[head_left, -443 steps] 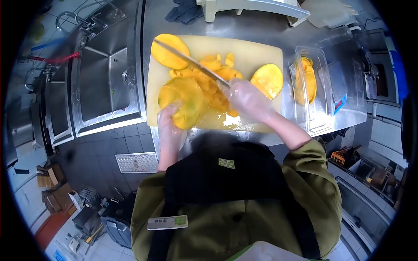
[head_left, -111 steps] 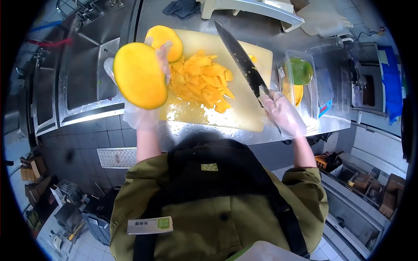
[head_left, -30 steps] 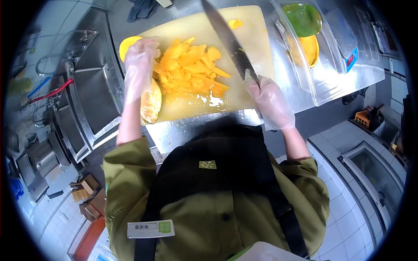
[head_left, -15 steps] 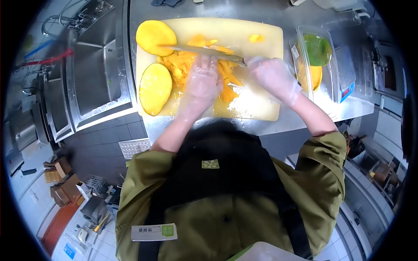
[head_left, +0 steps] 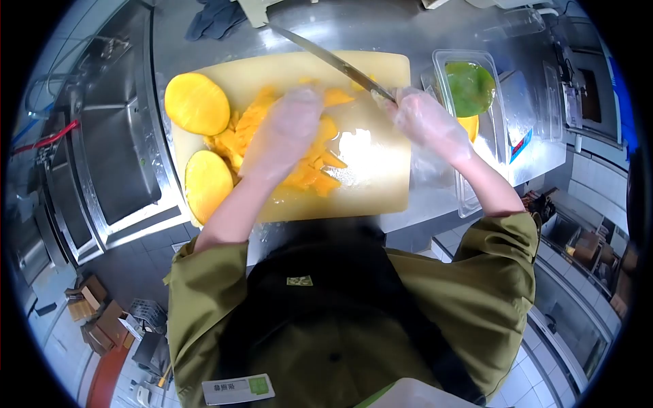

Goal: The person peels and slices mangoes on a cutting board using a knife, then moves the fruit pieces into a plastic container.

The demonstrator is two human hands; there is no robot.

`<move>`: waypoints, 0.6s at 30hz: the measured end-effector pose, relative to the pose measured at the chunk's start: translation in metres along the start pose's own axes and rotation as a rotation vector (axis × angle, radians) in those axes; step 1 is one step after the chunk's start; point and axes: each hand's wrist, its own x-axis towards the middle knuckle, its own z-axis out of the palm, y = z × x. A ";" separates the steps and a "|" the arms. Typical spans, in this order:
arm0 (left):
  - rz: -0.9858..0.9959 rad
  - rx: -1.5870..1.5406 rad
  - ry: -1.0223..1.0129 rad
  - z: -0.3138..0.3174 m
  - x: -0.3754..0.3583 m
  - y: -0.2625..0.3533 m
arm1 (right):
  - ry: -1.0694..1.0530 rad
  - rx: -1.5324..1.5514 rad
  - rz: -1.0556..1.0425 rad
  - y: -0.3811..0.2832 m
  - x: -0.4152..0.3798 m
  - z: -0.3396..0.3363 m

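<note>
My right hand, in a clear plastic glove, grips the handle of a long kitchen knife. The blade points up and left, raised over the far edge of the cutting board. My left hand, gloved too, is over the pile of cut mango pieces and covers part of it. Its fingers are smeared by motion. Two large mango halves, one upper and one lower, lie cut face up on the board's left side.
Right of the board stands a clear plastic container with a green-skinned mango piece in it. A steel sink is at the left. A dark cloth lies at the back of the steel counter.
My right hand has lifted the knife off the mango, its tip now up past the board. My left hand has moved left over the pieces. The view has shifted, and the pieces are more spread.
</note>
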 end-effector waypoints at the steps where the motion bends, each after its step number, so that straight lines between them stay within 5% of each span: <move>1: -0.080 0.015 -0.094 -0.001 0.004 0.003 | -0.023 0.094 0.109 -0.002 -0.002 -0.003; 4: -0.148 0.196 -0.357 -0.005 0.013 0.018 | -0.028 0.223 0.221 -0.008 -0.004 -0.010; 6: 0.029 0.462 -0.483 -0.005 0.018 0.032 | -0.030 0.244 0.197 -0.005 -0.004 -0.007; 11: 0.049 0.164 -0.574 0.008 0.029 0.024 | -0.111 0.251 0.037 0.016 -0.002 -0.005; 15: 0.018 0.039 -0.723 -0.007 0.030 0.016 | -0.165 0.274 0.228 0.003 -0.010 -0.011; 18: 0.324 -0.016 -0.396 0.000 0.017 0.000 | -0.156 0.341 0.247 0.000 -0.020 -0.012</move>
